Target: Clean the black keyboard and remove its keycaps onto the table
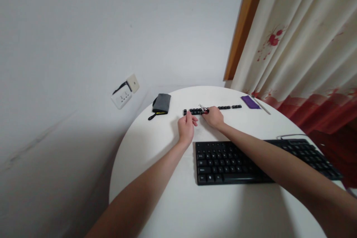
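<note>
My right hand (pixel 214 116) is closed around a small keycap puller (pixel 204 109), its metal wires pointing up and left over a row of loose black keycaps (pixel 196 112). Whether the wires grip a keycap is too small to tell. Just in front of the row's left end is my left hand (pixel 186 129), fingers loosely bent and a little apart, with nothing visible in them. More keycaps (pixel 224 107) continue the row to the right, beyond my right hand. Nearer to me lies a black keyboard (pixel 237 177), its top row showing gaps; my right forearm crosses above it.
A grey pouch (pixel 162 103) with a black loop lies at the table's left. At the right are a purple cloth (pixel 250 102) and a thin pale stick (pixel 261 105). The round white table (pixel 156 148) stands by a wall with a socket (pixel 122 96) and a curtain (pixel 295 63).
</note>
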Demonstrator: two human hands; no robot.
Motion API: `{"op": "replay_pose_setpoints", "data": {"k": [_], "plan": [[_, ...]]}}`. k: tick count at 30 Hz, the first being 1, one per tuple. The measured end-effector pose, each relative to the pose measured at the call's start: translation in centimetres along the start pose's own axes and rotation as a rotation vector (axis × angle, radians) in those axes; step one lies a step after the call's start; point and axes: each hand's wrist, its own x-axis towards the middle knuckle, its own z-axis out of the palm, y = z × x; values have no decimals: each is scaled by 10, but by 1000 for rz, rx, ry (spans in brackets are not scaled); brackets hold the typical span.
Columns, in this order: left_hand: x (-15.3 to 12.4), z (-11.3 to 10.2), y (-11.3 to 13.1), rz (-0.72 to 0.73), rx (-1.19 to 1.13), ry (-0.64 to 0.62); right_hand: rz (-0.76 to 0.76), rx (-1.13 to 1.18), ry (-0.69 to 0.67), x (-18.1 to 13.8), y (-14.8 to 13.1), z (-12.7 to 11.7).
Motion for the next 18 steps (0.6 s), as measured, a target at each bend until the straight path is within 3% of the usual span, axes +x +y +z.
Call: {"op": "replay_pose_setpoints", "data": {"k": [18], "plan": [[0,1,2,4,2,4,7,27,11,-1,-1,1]]}}
